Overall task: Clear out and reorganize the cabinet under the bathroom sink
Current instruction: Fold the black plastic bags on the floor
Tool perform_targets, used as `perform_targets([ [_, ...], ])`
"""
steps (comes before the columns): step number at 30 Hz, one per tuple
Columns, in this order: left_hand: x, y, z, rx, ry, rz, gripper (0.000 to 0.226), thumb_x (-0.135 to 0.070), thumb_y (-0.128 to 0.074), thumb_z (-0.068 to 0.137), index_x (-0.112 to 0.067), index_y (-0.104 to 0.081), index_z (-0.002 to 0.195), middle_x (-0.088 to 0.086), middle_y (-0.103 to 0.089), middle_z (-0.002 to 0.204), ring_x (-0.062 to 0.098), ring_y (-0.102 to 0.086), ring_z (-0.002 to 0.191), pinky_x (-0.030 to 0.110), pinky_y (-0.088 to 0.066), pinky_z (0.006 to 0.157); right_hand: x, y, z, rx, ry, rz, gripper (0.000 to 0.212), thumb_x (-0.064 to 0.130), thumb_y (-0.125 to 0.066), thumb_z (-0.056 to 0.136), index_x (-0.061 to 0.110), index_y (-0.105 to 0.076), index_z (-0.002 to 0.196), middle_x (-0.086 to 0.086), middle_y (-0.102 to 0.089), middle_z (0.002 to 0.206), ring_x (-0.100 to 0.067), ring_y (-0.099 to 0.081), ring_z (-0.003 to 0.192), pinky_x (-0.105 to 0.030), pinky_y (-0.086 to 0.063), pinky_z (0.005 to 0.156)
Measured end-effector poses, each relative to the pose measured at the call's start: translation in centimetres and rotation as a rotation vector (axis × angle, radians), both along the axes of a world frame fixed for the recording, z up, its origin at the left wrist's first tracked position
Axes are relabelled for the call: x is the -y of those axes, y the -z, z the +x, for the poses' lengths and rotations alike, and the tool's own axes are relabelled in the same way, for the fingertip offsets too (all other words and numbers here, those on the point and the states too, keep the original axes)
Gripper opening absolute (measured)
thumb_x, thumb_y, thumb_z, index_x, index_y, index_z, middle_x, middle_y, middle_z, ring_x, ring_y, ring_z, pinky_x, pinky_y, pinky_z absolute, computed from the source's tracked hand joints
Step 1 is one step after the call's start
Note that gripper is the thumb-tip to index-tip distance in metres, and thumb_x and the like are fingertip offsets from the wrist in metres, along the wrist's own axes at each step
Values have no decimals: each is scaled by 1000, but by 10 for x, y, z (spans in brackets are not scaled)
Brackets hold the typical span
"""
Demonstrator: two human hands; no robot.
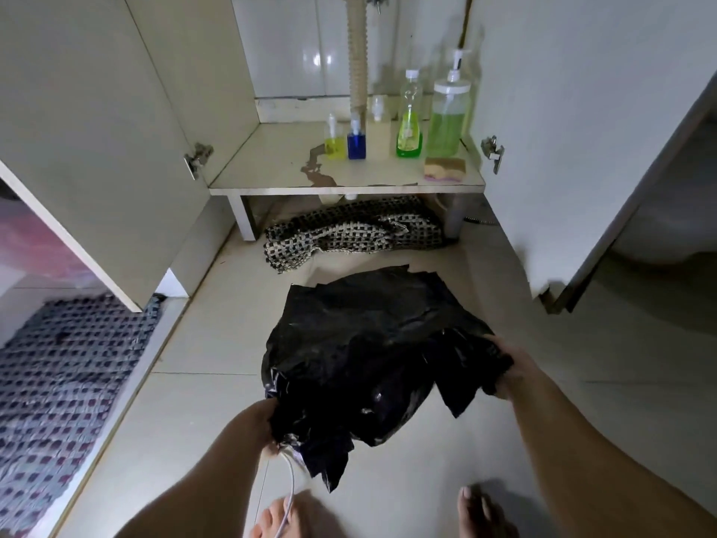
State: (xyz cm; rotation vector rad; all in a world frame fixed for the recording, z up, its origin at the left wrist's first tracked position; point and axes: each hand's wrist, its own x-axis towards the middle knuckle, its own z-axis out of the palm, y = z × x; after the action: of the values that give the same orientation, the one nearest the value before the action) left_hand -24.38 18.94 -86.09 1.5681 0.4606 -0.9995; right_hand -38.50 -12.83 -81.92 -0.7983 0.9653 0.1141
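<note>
A black plastic bag (368,343) lies spread on the tiled floor in front of the open cabinet. My right hand (512,366) grips its right edge. My left hand (267,429) is mostly hidden under the bag's near left corner and holds it there; a thin white cord (289,495) hangs below that hand. On the cabinet shelf (271,168) stand a small yellow bottle (333,139), a blue bottle (356,141), a clear bottle (378,126), a green bottle (409,122) and a large pump dispenser of green liquid (448,118). A sponge (445,168) lies at the shelf's front right.
Both cabinet doors (97,149) stand open. A corrugated drain hose (357,56) runs down at the back. A checked woven cloth (353,231) lies bunched under the shelf. A patterned mat (58,382) covers the floor at left. My bare feet (481,514) are at the bottom edge.
</note>
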Motion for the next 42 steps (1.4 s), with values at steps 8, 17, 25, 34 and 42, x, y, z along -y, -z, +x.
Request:
perform_targets([
  [8,-14,-15,50,-169,-302,4,34,2,-47,75,3,-58,107,23,-62,91,29,-60,62,26,-50,39,10,28,56,30,720,254,40,25,-40,98,10,-45,135,-8,-51,129,-31,-45,126,-46,-49,87],
  [17,53,-69,156,-265,-630,-335,82,-26,-66,86,-10,-14,148,26,-9,152,49,-49,118,46,-56,84,48,15,156,117,692,188,43,22,-30,102,7,-46,138,-11,-45,145,-32,-40,134,-44,-35,111],
  [25,50,-15,172,756,-70,197,110,-50,-83,62,-25,-20,149,11,-34,148,25,-42,129,45,-41,102,74,56,171,-74,33,-671,57,31,-71,79,16,-50,130,-6,-51,137,-20,-50,121,-31,-39,97],
  [34,62,55,159,385,-11,225,92,-53,-88,48,-16,-49,123,7,-66,112,25,-65,97,41,-56,83,73,128,128,-458,-195,-983,75,45,-78,71,8,-48,129,-19,-60,123,-40,-56,112,-45,-50,91],
  [42,57,56,145,168,84,331,56,-17,-83,71,7,-57,114,16,-66,89,30,-65,80,33,-55,69,77,114,105,-529,-323,-909,47,32,-79,73,4,-66,109,-14,-67,93,-30,-62,86,-33,-47,68],
])
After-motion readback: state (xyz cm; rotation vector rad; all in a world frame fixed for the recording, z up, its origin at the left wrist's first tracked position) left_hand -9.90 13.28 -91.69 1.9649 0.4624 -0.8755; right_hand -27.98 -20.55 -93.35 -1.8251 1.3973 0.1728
